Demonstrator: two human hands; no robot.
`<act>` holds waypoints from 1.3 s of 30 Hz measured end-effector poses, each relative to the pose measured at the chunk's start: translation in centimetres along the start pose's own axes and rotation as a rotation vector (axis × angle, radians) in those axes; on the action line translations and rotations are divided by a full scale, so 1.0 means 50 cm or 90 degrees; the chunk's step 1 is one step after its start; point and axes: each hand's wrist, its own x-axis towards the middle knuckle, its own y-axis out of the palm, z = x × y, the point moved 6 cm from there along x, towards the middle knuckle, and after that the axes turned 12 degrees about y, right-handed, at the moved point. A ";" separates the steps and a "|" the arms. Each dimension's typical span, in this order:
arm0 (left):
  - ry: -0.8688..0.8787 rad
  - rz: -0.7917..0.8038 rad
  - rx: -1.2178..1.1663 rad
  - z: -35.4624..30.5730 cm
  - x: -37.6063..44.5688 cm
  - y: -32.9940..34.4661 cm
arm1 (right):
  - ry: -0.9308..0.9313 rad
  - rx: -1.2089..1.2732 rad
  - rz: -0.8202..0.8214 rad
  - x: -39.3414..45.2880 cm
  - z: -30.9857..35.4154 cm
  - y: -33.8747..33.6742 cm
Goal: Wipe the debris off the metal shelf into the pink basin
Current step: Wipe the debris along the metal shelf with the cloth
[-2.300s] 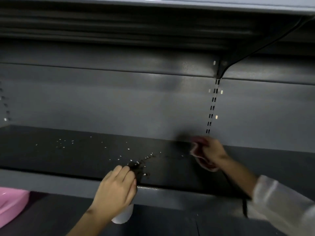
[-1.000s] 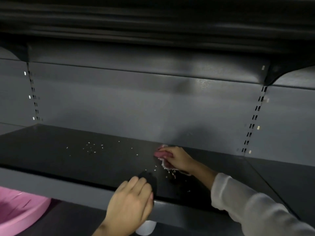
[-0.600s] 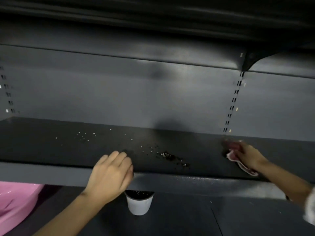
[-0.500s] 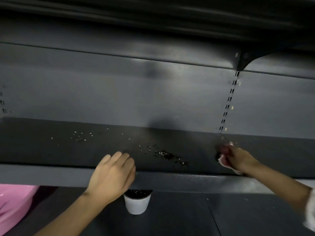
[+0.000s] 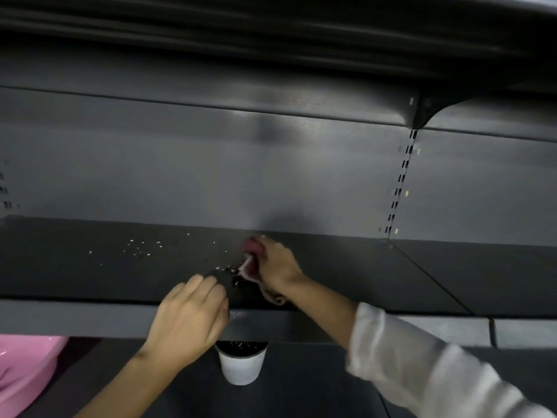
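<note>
Debris (image 5: pixel 233 270): dark crumbs and pale grains, bunched on the metal shelf (image 5: pixel 90 279) just left of the right hand and just beyond the left hand's fingertips; a looser scatter of pale grains (image 5: pixel 140 251) lies well to the left of both hands, untouched. Cloth (image 5: pixel 251 268): pinkish rag, bunched, one tail trailing toward the shelf's front edge. Right hand (image 5: pixel 277 268): closed around the cloth, fingers curled and pressing it to the shelf surface beside the bunched crumbs — held so, by appearance, to push the pile leftward and forward; the motion blur hides how the individual fingers sit. Left hand (image 5: pixel 190 316): resting over the front lip of the shelf, fingers together and lightly curled, holding nothing; whether it touches the crumbs cannot be told. Probable purpose: a stop or guide so the pile leaves the edge at 1 spot. White cup (image 5: pixel 242 365): 1, upright on the lower level, directly under the lip just right of the left hand, dark matter with pale flecks already inside — seemingly set to catch what falls. Pink basin (image 5: pixel 21 369): partly in view, far to the left of and below the left hand, well apart from the pile. Sleeve (image 5: pixel 422 363): white, on the right forearm.
</note>
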 end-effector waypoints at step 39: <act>-0.039 0.035 0.016 0.210 -0.161 -0.063 | 0.086 -0.178 -0.115 0.155 -0.119 -0.058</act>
